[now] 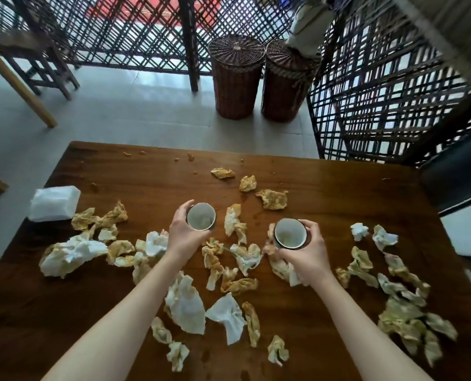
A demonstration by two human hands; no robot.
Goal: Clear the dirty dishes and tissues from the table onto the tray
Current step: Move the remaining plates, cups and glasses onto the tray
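Observation:
Two small cups, dark outside and white inside, are held over the brown wooden table (325,188). My left hand (180,233) grips the left cup (201,217) from its left side. My right hand (310,255) grips the right cup (289,233) from its right side, and crumpled tissue shows under that palm. Several crumpled tissues, white or stained yellow, lie scattered across the table, such as a big white one (186,305) between my forearms and a stained one (274,199) beyond the cups. No tray is in view.
A white pack of napkins (54,203) sits at the table's left edge. Food crumbs and wet spots dot the far side. Two wicker baskets (237,78) stand on the floor beyond the table, in front of a dark lattice screen. A wooden chair stands at far left.

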